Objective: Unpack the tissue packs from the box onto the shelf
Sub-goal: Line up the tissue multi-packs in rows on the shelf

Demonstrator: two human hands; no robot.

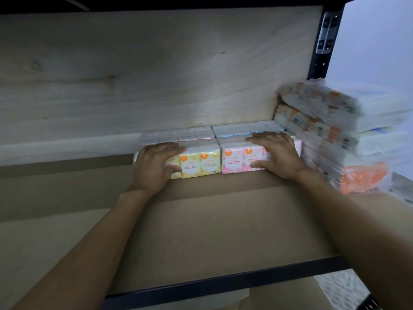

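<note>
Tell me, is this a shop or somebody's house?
Probably a shop or stockroom, though I can't be sure. Lots of matching tissue packs sit in neat rows on a big metal-framed shelf, with a tall stack of wrapped bundles beside them, far more than a home usually keeps.

Dim, grainy wide-angle view, bright glare at right, soft blur and bending toward edges.

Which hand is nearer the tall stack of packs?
Right. The right hand holds the pink pack beside the stack; the left hand holds the yellow pack farther left.
</note>
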